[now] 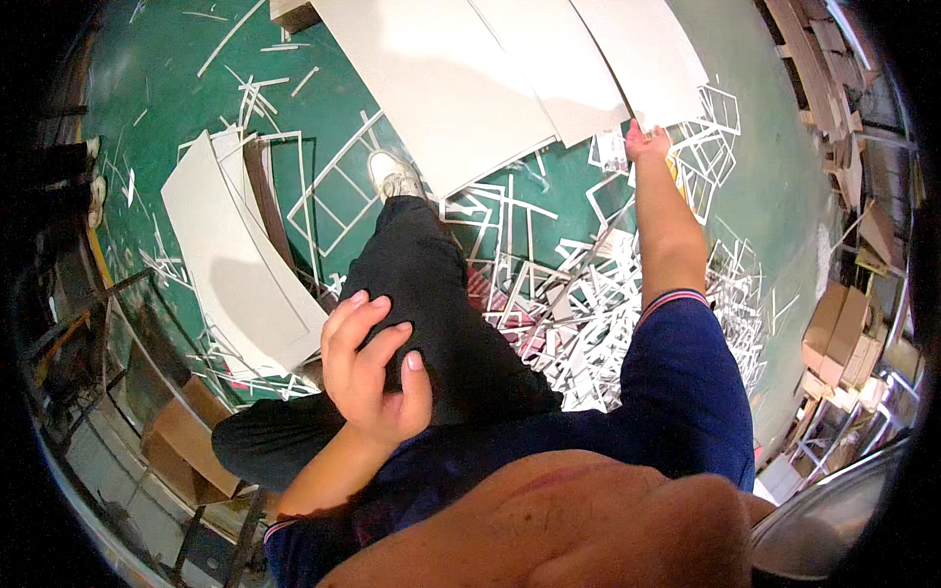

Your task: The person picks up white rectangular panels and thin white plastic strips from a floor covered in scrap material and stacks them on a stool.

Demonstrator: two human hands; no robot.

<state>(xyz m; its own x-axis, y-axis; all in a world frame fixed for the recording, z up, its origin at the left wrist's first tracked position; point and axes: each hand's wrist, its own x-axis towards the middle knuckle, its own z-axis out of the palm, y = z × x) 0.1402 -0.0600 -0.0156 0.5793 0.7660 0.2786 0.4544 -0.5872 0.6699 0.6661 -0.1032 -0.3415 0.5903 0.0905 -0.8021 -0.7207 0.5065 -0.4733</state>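
My left hand [375,370] is raised in front of my dark trousers, with its fingers loosely bent and apart and nothing in it. My right arm reaches far forward, and my right hand [647,144] grips the near edge of a large white board [652,59]. That board lies at the right of a spread of overlapping white boards [441,88]. Part of my right hand's fingers is hidden at the board's edge. Under and beside my right forearm lies a heap of thin white cut-off strips and frames [588,343].
Another small stack of white boards [235,255] lies on the green floor [338,73] at the left. My shoe [394,174] stands between the stacks. Loose strips [257,98] are scattered around. Brown cardboard boxes [838,328] stand at the right, and an open carton [191,441] at the lower left.
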